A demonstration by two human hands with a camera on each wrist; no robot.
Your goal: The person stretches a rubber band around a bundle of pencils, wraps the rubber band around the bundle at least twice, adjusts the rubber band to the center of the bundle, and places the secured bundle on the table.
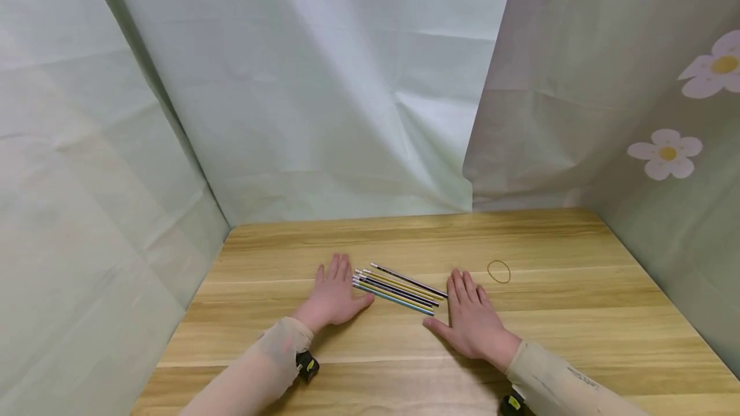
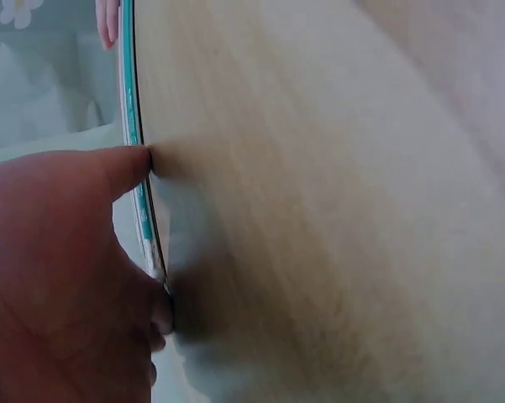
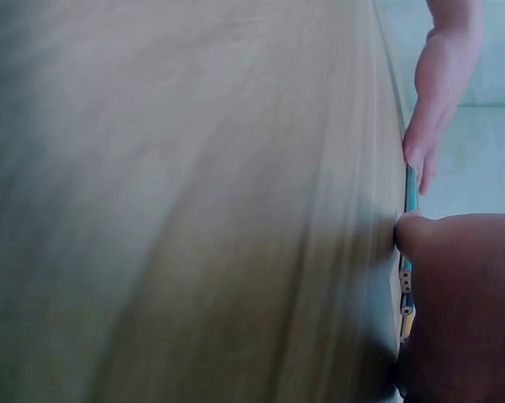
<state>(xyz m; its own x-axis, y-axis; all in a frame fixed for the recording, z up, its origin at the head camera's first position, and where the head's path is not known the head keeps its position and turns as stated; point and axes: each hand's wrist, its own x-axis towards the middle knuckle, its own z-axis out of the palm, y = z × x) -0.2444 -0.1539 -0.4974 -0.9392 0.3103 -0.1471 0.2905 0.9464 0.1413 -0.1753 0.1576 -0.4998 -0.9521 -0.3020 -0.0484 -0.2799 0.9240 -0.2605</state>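
Note:
Several pencils [image 1: 399, 289], striped in black, yellow and teal, lie side by side on the wooden table, slanting down to the right, with white eraser ends at the left. My left hand [image 1: 334, 294] rests at those eraser ends, fingers straight and thumb spread toward the teal pencil [image 2: 133, 101]. At the opposite ends, my right hand [image 1: 471, 316] lies with straight fingers and its thumb held out to the left. Blunt pencil ends [image 3: 406, 294] show beside this hand in the right wrist view. A thin rubber band [image 1: 499, 271] lies in a loop right of the right hand.
The wooden table [image 1: 266, 262] reaches back to a pale cloth backdrop [image 1: 347, 114]. Similar sheets hang at the left [image 1: 87, 210] and right, the right one printed with white flowers [image 1: 667, 153].

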